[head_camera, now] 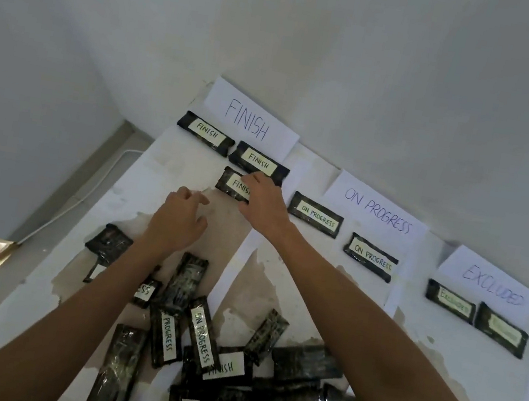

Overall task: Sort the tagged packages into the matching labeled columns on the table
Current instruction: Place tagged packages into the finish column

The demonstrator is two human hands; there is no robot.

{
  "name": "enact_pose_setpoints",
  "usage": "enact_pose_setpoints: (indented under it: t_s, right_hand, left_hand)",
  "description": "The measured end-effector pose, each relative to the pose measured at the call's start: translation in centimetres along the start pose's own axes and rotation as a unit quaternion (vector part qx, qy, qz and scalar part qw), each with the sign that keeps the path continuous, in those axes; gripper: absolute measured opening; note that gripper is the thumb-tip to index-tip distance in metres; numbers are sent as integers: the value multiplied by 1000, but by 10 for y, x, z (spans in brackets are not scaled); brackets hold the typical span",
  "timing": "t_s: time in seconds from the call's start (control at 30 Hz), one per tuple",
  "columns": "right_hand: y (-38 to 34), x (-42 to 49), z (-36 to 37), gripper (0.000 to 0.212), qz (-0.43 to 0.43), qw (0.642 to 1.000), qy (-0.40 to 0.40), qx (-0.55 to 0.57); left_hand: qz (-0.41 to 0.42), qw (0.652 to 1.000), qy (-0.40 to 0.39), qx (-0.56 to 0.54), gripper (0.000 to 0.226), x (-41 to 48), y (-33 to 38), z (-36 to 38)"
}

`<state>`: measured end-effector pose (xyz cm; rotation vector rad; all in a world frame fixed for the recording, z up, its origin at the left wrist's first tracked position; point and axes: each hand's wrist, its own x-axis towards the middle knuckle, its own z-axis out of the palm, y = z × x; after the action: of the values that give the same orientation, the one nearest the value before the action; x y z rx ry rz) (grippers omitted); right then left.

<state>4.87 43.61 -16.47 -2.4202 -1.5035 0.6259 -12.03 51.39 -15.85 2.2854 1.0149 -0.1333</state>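
Beneath right grip (264, 202), FINISH package (232, 182), partly covered

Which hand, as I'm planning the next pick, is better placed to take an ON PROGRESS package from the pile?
Left. The left hand is empty, fingers relaxed, nearer the pile's ON PROGRESS package; the right hand holds a FINISH package.

head-worn camera looks forward and down, close over the table (437, 366).

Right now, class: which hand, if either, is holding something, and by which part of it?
The right hand grips the nearest FINISH package in the FINISH column by its right end, with the thumb at its near edge. The left hand holds nothing.
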Motion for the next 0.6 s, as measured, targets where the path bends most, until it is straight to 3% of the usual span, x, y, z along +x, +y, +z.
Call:
enact_pose_setpoints:
  t_s: [0.23,0.37,0.47,0.6]
  right_hand:
    - [3,1,6,55,-9,1000,16,0]
    - [-4,-14,-4,56,0,998,50,34]
    - [-12,-37,-11,53,9,994,73,75]
    - [-20,-77,-14,49,25,988,85,123]
  left_hand:
    - [-37,998,-32,-33,29,-12,6,11]
    - [-80,993,-65,64,29,-42,21,19]
    - [-96,985,-43,135,41,-70,26,33]
    - [-96,993,4,71,37,-86,27,42]
